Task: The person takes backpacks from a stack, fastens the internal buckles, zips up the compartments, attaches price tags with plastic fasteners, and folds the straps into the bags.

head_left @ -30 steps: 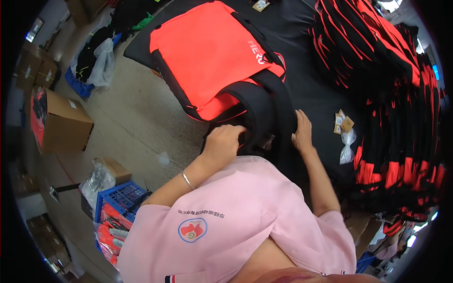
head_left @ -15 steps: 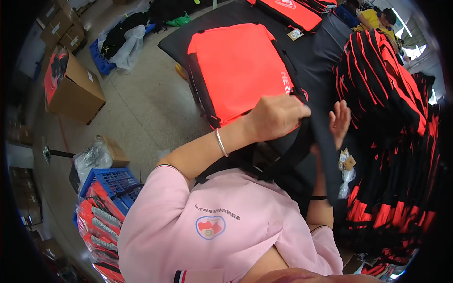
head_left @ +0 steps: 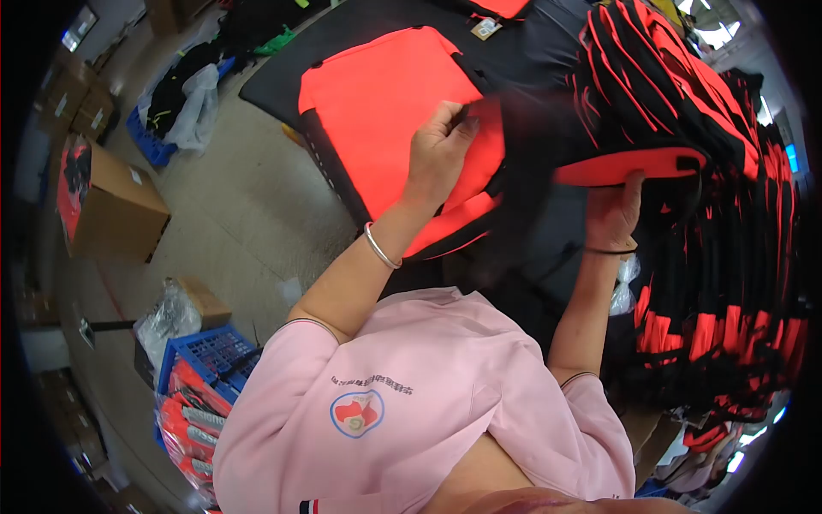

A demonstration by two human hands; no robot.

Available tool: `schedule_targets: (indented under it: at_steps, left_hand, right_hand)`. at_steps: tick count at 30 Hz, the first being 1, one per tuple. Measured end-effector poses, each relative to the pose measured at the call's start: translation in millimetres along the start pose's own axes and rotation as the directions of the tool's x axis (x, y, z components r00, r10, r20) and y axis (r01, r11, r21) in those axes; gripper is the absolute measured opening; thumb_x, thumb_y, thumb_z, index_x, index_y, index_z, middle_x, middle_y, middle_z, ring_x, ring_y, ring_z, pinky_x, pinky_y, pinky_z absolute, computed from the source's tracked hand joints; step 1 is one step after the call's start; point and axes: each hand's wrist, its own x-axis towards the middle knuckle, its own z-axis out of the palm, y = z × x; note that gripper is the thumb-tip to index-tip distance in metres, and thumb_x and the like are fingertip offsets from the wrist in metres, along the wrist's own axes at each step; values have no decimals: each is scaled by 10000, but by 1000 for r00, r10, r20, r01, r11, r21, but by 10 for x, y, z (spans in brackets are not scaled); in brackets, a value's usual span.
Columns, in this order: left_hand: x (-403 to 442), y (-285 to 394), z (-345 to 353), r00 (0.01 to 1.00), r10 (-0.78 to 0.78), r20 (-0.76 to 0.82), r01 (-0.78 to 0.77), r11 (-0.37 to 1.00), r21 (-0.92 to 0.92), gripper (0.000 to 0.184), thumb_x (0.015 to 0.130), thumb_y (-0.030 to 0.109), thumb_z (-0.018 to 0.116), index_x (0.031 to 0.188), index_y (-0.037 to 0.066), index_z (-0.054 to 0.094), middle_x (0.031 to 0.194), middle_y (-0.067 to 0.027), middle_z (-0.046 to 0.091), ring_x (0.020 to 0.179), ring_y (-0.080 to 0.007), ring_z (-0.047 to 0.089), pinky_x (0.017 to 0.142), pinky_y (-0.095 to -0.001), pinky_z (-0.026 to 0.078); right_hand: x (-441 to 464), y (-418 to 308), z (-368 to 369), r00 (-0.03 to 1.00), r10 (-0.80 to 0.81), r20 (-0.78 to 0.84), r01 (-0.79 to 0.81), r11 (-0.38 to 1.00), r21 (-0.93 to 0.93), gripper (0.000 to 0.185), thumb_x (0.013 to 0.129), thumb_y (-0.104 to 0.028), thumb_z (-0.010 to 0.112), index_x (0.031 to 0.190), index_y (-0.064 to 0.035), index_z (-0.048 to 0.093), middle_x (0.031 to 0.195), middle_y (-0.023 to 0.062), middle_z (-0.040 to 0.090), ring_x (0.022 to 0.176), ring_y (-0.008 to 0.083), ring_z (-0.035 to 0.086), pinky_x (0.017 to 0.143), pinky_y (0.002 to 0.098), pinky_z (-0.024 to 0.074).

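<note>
A bright orange-red backpack (head_left: 385,94) with black sides lies on a black-covered table. Above its right part, my left hand (head_left: 438,150), with a silver bangle at the wrist, has its fingers pinched on the end of a dark strap (head_left: 527,163), blurred by motion. To the right, my right hand (head_left: 615,210) grips the edge of an orange-red padded strap (head_left: 629,164) with black trim, its thumb against the orange-red face. The blurred dark material spans the gap between both hands. Where the straps join the backpack cannot be seen.
Black-and-red backpacks (head_left: 659,86) are piled at the right, with more stacked below. A tag (head_left: 485,29) hangs at the far table edge. On the floor at left stand a cardboard box (head_left: 120,201), a blue crate (head_left: 205,351) and wrapped bags (head_left: 184,420).
My left hand has moved up and left over the backpack. My right hand, earlier raised with spread fingers, now grips the orange-red strap. The view has shifted right.
</note>
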Motion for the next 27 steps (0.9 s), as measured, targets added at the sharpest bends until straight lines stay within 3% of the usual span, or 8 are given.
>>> schedule_targets:
  at_steps: [5,7,9,16,19,23,25,27]
  left_hand:
    - [-54,144,184,992,-68,103,69,998,-3,190,921,105,538,1057,-24,568,849,-25,616,782,-65,560,693,-215,463]
    - [-113,41,192,963,218,157,-265,862,432,154,901,78,552,1021,-13,581,787,14,528,716,-55,485,637,-214,422]
    - [-138,-84,267,854,412,319,-501,815,289,234,836,23,605,1069,38,609,835,-79,630,721,-174,618,626,-279,494]
    - [-540,80,352,721,-13,692,-483,707,517,287,805,75,609,1089,111,630,866,-89,600,734,-270,610,634,-324,504]
    - [-430,108,158,698,-154,700,-331,797,506,252,825,199,634,1046,79,646,876,-101,610,774,-238,602,707,-320,486]
    - [-156,-131,-147,831,-266,489,-177,706,685,313,811,282,656,990,25,656,989,-131,649,807,-285,634,716,-333,512]
    - [-131,-284,-143,837,-417,355,-388,6,922,380,840,318,626,1093,38,586,1010,-126,623,816,-274,636,728,-369,517]
    - [-171,-488,-216,824,-464,325,-393,-57,918,437,805,345,661,1089,28,561,1015,-132,604,851,-290,629,730,-379,522]
  right_hand:
    - [-96,150,711,918,-57,392,257,840,-479,431,848,-91,599,1253,-1,483,1301,146,505,1026,230,608,826,281,493]
    - [-70,75,735,953,-9,304,182,818,-546,566,832,-60,594,1351,-14,376,1389,142,413,1059,223,592,839,280,491]
    - [1,-3,671,969,69,238,78,827,-557,610,869,-94,557,1410,-40,282,1430,133,355,1092,222,570,848,267,482]
    - [-156,-254,392,802,42,596,92,977,-192,481,802,-176,681,1223,-25,506,1101,123,611,968,264,606,810,366,497]
    - [-387,-322,216,987,-24,161,62,970,-236,439,791,-198,692,1147,7,536,1042,130,624,967,303,607,868,427,489]
    - [-66,-108,-50,896,208,-393,-246,968,-48,380,824,-276,654,1095,-24,569,1032,122,630,946,247,614,840,380,499]
    - [110,188,-396,860,310,-405,-458,819,-346,336,825,-299,630,1025,-31,609,962,99,642,868,227,623,765,349,501]
    - [-24,220,428,794,554,-250,-522,414,-746,340,816,-281,612,1021,-10,622,884,93,640,811,206,623,715,336,491]
